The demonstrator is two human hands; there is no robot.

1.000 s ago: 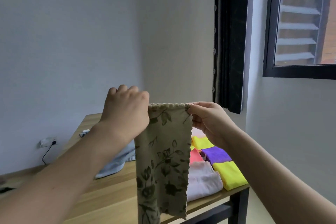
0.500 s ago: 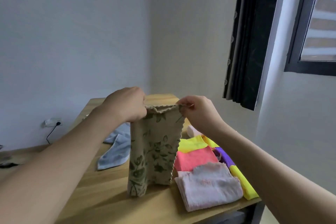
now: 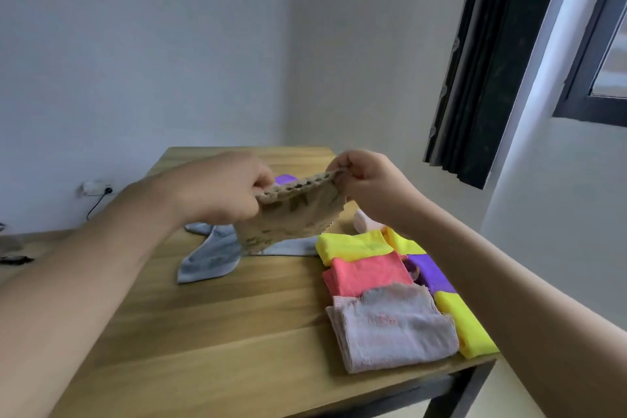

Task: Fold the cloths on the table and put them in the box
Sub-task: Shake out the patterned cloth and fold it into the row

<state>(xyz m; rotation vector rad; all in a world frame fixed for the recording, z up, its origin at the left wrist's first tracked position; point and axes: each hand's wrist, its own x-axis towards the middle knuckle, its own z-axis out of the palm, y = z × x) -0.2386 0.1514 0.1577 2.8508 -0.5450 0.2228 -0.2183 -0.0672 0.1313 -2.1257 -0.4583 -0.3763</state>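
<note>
Hands up over the wooden bench point(image 3: 210, 332), and between them a beige floral cloth point(image 3: 295, 214). Left hand point(image 3: 220, 192) curls its fingers round the near top corner; right hand point(image 3: 364, 180) pinches the far top corner between thumb and fingertips. The top hem is stretched between the two and sags a little in the middle. It looks crocheted or scalloped, and the cloth's side edge is zigzag-cut. Soft, thin fabric with a green leaf print, its lower end bunching on the bench, right on top of a grey-blue cloth point(image 3: 210, 258) that lies crumpled and unfolded, with a long pointed flap reaching toward the camera.

On the right side of the bench, folded cloths sit packed edge to edge in two rows: a pale pink cloth point(image 3: 393, 329) nearest, fuzzy and ragged along its top edge, then a coral cloth point(image 3: 366, 271) with a fine ribbed weave, then a yellow cloth point(image 3: 353, 244). Beside them, along the bench's edge, a purple cloth point(image 3: 431, 273) sits between two more yellow pieces. Whether a box holds this stack I cannot tell; no wall or rim shows. A scrap of purple point(image 3: 285, 179) peeks out behind the held hem.
</note>
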